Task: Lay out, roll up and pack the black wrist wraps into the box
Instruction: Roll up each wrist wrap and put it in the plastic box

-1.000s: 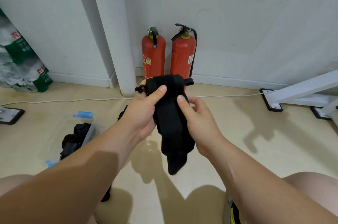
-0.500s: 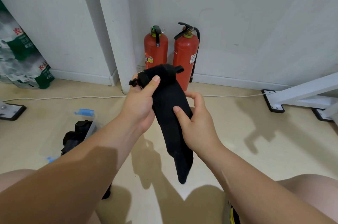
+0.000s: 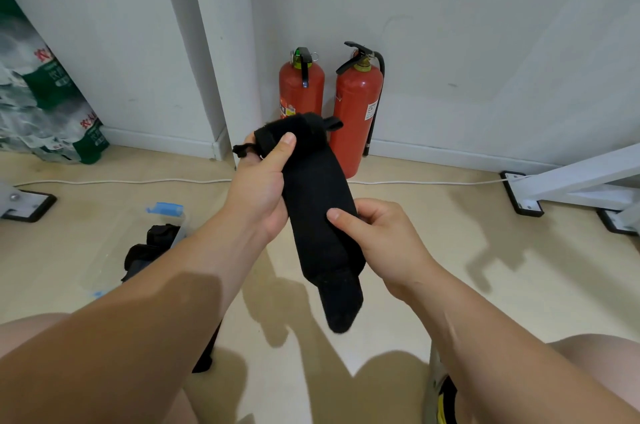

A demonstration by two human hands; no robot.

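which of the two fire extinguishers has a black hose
The extinguisher on the right: a black hose curves down its right side. The left extinguisher shows only a black lever and green top.

Bare forearms (image 3: 145,319) lead to the left hand (image 3: 258,188) and right hand (image 3: 384,240); both thighs (image 3: 595,358) are bare.

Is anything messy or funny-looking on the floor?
A bit. Black wraps sit bunched, not rolled, at the edge of the clear box, and another black strap lies loose on the floor under the left arm. The wrap gripped by the left hand and right hand hangs unrolled.
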